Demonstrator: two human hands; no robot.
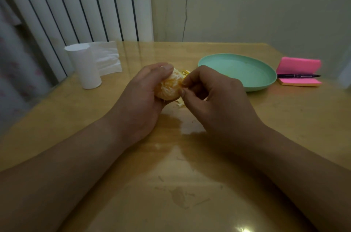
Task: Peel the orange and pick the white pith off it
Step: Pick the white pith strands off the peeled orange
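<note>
— Table [209,174] edges?
— I see open wood nearest me, with the paper roll [86,68] left and the plate [237,72] right.
— Hands?
— Left hand [140,98] cups the peeled orange [170,87] mid-table; right hand [214,96] pinches at its side.

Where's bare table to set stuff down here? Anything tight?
Free: strip between tissue roll and left hand; near table between the forearms; inside the green plate. Crowded: peel scraps by the orange, where the right hand pinches; pen on sticky notes right of the plate.
</note>
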